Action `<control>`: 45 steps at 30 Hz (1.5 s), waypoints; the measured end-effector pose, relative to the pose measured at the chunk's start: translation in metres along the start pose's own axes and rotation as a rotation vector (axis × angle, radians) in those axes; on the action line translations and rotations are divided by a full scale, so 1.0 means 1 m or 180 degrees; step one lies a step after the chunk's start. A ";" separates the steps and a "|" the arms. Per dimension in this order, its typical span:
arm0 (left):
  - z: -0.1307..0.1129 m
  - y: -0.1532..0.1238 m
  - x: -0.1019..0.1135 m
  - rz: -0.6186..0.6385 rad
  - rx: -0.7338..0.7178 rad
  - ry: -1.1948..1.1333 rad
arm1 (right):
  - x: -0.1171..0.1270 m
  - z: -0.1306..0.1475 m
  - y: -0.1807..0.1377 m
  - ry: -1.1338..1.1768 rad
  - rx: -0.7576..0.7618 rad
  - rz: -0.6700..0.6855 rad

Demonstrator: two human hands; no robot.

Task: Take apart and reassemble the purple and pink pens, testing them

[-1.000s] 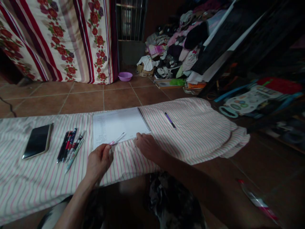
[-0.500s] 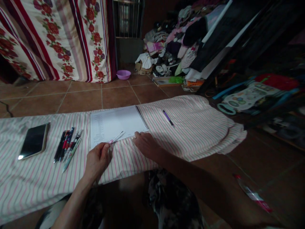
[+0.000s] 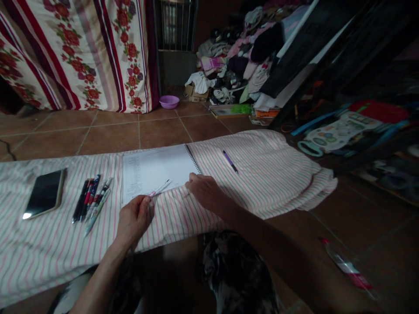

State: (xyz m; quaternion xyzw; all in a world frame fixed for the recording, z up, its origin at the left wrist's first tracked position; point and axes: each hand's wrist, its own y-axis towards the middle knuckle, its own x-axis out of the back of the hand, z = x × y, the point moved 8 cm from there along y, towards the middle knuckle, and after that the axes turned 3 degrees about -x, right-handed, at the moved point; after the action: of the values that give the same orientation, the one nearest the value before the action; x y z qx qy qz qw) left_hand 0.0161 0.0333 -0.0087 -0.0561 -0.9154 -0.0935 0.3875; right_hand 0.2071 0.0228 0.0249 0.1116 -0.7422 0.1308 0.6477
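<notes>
My left hand (image 3: 135, 214) is closed in a pinch on a slim pen (image 3: 152, 194) with a pink part, whose thin, dark-tipped refill (image 3: 164, 186) sticks out over the lower edge of a spiral notebook (image 3: 157, 163). The notebook lies open at a white page with faint print along its left side. At its lower right corner is my right hand (image 3: 205, 191), fingers curled together; what they hold, if anything, is hidden. Right of the spiral, a purple pen (image 3: 230, 161) rests on the striped cloth (image 3: 271, 174).
Several pens (image 3: 91, 200) lie bunched left of the notebook, beside a phone (image 3: 45, 192). Beyond the cloth-covered surface are a purple basin (image 3: 169, 102) and a heap of clothes (image 3: 235, 61). A plastic bottle (image 3: 347, 266) is on the floor at right.
My right hand has shifted slightly to the right and up along the notebook's lower corner. The left hand and its pen have stayed nearly still.
</notes>
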 end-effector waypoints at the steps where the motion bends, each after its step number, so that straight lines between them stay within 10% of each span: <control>1: 0.000 0.000 0.000 -0.0004 0.0004 0.0002 | -0.001 0.000 0.001 0.0014 0.0022 0.0034; 17: -0.001 0.002 0.006 -0.0132 0.0030 -0.0137 | 0.003 0.015 0.017 -0.0106 0.0489 -0.0123; 27: 0.002 0.006 0.005 -0.0178 0.0106 -0.0210 | -0.002 0.002 0.085 -0.0060 0.0062 -0.0092; 45: -0.033 0.041 0.003 -0.0123 0.0006 0.0207 | -0.020 -0.052 0.055 0.1494 -0.1149 -0.0713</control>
State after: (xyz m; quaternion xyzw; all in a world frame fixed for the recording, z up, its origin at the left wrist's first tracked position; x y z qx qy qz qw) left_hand 0.0445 0.0664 0.0209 -0.0350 -0.9033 -0.1019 0.4152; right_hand 0.2395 0.0918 0.0088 0.0427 -0.5668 -0.0529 0.8211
